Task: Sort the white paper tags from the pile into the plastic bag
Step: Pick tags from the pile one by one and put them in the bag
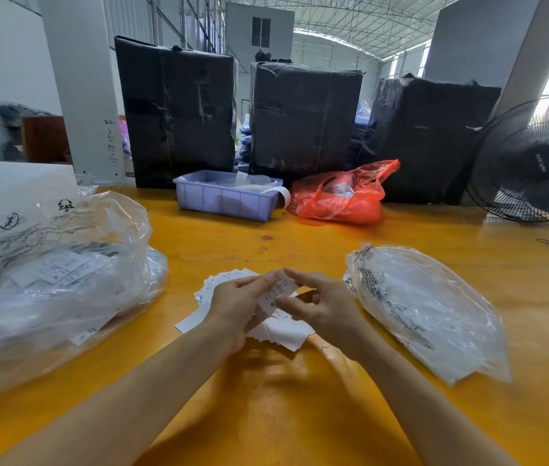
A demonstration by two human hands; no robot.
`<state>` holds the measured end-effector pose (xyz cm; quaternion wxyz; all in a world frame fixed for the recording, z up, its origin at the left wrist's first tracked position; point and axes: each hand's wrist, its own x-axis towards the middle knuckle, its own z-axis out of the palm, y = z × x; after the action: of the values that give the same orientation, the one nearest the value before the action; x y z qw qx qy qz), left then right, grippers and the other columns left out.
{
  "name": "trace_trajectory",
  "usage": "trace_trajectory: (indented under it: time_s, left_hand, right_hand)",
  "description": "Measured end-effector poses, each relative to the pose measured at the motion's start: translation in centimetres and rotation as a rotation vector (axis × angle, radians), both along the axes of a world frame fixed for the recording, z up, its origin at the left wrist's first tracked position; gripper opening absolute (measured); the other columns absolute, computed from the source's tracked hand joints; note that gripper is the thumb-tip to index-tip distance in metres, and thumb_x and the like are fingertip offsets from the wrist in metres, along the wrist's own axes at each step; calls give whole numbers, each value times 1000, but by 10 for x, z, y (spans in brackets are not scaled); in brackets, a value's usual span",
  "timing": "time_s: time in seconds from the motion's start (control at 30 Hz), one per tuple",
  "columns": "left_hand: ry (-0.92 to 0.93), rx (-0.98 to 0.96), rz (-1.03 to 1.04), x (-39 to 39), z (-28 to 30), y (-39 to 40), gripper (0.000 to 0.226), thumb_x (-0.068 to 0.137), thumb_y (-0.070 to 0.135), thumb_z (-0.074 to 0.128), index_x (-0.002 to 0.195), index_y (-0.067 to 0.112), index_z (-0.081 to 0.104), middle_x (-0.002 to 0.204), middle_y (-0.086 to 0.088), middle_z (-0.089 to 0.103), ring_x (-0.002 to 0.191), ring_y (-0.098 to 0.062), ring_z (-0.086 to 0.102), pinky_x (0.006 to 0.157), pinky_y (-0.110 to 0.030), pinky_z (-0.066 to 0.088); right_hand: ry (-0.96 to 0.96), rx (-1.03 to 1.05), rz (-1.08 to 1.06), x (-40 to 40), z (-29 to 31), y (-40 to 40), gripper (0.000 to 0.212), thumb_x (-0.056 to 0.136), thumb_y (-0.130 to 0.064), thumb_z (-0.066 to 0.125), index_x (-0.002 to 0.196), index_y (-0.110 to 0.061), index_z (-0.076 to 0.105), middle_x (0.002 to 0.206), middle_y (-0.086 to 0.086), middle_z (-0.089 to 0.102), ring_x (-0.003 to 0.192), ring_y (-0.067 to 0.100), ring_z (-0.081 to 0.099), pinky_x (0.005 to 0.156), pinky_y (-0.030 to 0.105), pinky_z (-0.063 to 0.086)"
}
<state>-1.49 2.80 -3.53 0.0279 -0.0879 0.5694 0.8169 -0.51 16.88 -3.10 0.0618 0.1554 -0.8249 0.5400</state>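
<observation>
Bare yellow tabletop (pixel 266 415) is lying open in front; a crumpled clear plastic bag (pixel 64 280) and a flat clear plastic bag (pixel 428 307) are flanking it.

The table (pixel 300 415) is glossy orange-yellow. White tags (pixel 280 332) carry small black print. The clear bag (pixel 434 317) on the right has black lettering down one edge (too blurred to read). Behind sit a lavender-blue bin (pixel 226 200), a red-orange carrier bag (pixel 343 196), black-wrapped bales (pixel 179 112) and a black fan (pixel 535 163).
</observation>
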Motion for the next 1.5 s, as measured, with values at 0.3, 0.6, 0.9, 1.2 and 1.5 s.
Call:
trace_trajectory:
  time_s: [0.3,0.6,0.9,1.2,1.5]
  left_hand:
    - [121,-213,-74,-3,9,-11,9,75,20,77,75,14,70,70,-2,71,60,-14,53,56,-22,43]
    - [112,-196,-3,-4,7,-11,14,73,18,79,75,6,72,56,0,65,46,-11,54,49,-24,39]
    - [61,-233,-139,-7,8,-12,32,76,30,76,91,3,68,76,-6,71,58,-14,64,48,-19,49]
    - [153,-537,-195,-13,37,-44,12,74,18,79,76,9,71,58,1,65,43,-3,52,44,-16,42]
    - [57,-1313,664,-25,70,-208,19,85,10,63,93,-6,70,91,-25,68,83,-38,62,65,-32,44]
  right_hand:
    - [100,-69,-105,-1,4,5,43,88,-2,62,130,-11,55,81,20,67,66,11,56,71,35,53]
    - [24,-37,-6,2,4,3,22,83,-14,70,104,-20,70,85,-7,73,78,23,67,69,38,56]
    - [-75,-336,-80,-3,5,8,20,81,1,68,99,-9,67,76,10,70,61,13,65,57,22,53]
    - [191,-329,-282,-8,20,30,12,86,0,63,91,-10,66,69,5,71,56,14,68,53,20,55]
    - [-201,943,-715,-39,0,153,42,84,-28,70,114,1,63,117,18,63,109,33,57,92,38,45]
